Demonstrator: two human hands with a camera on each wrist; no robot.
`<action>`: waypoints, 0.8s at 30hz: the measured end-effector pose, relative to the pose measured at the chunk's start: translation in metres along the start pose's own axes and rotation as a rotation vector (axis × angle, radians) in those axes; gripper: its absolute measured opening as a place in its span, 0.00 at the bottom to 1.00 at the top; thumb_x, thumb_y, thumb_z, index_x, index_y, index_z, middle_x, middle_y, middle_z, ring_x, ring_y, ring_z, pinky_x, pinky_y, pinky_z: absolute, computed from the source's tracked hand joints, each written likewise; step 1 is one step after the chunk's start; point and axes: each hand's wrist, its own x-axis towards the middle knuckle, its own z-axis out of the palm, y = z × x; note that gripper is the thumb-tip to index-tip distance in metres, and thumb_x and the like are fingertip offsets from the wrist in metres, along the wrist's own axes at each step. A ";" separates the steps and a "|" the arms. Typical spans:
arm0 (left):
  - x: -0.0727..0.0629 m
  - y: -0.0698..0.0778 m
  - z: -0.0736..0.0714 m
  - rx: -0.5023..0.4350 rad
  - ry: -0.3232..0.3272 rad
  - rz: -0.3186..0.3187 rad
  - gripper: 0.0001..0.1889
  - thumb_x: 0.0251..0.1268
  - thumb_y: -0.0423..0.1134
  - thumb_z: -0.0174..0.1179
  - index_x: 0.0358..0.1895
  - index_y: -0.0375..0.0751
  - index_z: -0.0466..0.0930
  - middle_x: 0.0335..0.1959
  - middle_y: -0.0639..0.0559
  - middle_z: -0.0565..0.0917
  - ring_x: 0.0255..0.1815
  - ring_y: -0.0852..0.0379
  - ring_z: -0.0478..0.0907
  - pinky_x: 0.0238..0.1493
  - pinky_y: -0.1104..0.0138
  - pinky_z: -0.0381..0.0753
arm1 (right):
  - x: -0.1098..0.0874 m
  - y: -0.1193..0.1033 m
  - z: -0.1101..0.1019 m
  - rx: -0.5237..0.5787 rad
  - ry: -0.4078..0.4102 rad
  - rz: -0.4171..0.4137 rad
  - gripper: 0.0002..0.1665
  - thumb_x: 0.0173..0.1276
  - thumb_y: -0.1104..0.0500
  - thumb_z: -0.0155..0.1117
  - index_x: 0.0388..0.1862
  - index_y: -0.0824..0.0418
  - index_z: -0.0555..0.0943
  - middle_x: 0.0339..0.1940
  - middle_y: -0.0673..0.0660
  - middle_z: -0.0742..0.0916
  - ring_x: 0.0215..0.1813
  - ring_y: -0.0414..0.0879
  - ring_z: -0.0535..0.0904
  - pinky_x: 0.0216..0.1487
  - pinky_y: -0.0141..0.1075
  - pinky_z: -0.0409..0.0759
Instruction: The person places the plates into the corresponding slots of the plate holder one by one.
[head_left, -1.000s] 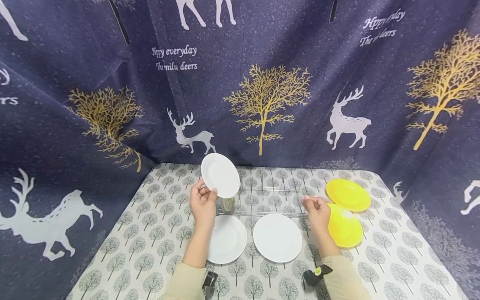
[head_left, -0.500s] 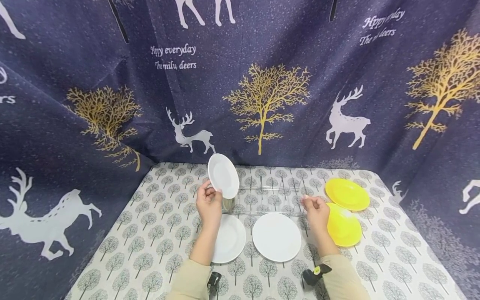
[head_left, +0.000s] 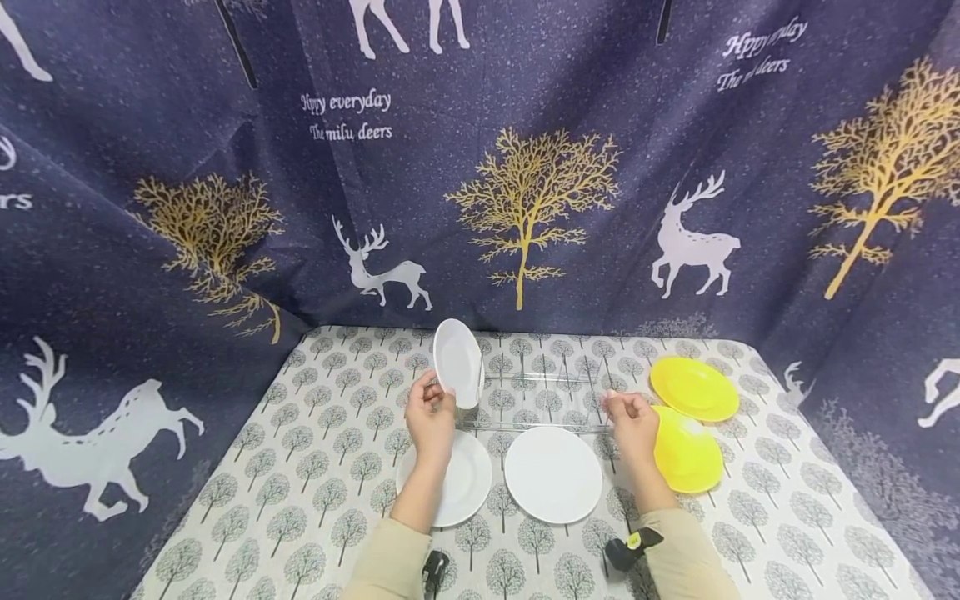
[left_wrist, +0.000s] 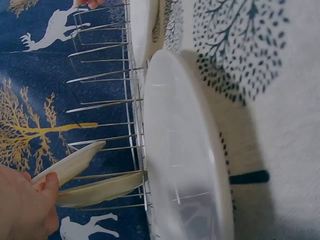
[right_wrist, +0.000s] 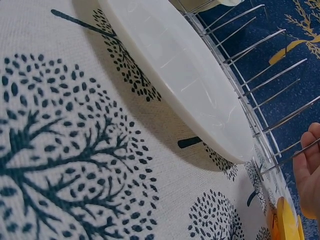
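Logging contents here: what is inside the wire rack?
One plate stands in the wire rack near its left end; the left hand holds another plate beside it. In the head view, the held plate largely hides the standing one.

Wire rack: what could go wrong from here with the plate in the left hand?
1. The held plate, tilted in the left hand, is close to the racked plate and might knock it.
2. Its lower edge could catch on the wire rack instead of slipping between wires.
3. The right hand holds the rack's right end; if it lets go, the thin frame may shift.
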 end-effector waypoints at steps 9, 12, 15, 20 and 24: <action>-0.006 -0.007 0.004 0.046 0.016 0.045 0.20 0.51 0.20 0.59 0.50 0.35 0.76 0.35 0.44 0.79 0.39 0.50 0.75 0.44 0.62 0.77 | 0.000 0.002 0.000 0.004 0.014 0.006 0.05 0.66 0.64 0.60 0.32 0.66 0.77 0.39 0.67 0.84 0.36 0.37 0.82 0.44 0.28 0.79; -0.011 -0.010 0.005 0.076 0.028 0.036 0.20 0.51 0.21 0.60 0.50 0.36 0.77 0.35 0.45 0.79 0.39 0.51 0.74 0.44 0.60 0.77 | 0.000 0.003 0.000 -0.016 0.018 0.013 0.05 0.66 0.64 0.60 0.31 0.65 0.77 0.38 0.66 0.85 0.35 0.36 0.82 0.44 0.28 0.79; -0.015 -0.013 0.006 0.103 0.038 0.034 0.20 0.51 0.22 0.61 0.49 0.37 0.78 0.34 0.45 0.79 0.39 0.51 0.74 0.42 0.61 0.78 | 0.000 0.004 0.000 -0.028 0.019 0.017 0.05 0.66 0.64 0.59 0.31 0.66 0.76 0.37 0.64 0.85 0.35 0.37 0.82 0.43 0.27 0.79; -0.018 -0.022 0.008 0.131 0.049 0.033 0.18 0.49 0.22 0.62 0.46 0.37 0.80 0.34 0.46 0.80 0.37 0.52 0.76 0.38 0.65 0.79 | 0.000 0.002 0.000 -0.027 0.016 0.016 0.05 0.67 0.65 0.59 0.32 0.67 0.76 0.39 0.68 0.84 0.36 0.40 0.83 0.44 0.27 0.79; -0.021 -0.026 0.009 0.123 0.051 0.013 0.18 0.49 0.22 0.61 0.46 0.38 0.80 0.34 0.47 0.80 0.37 0.52 0.76 0.36 0.69 0.80 | 0.000 0.001 0.000 -0.032 0.013 0.014 0.06 0.66 0.64 0.60 0.32 0.67 0.76 0.40 0.69 0.84 0.40 0.47 0.83 0.44 0.27 0.79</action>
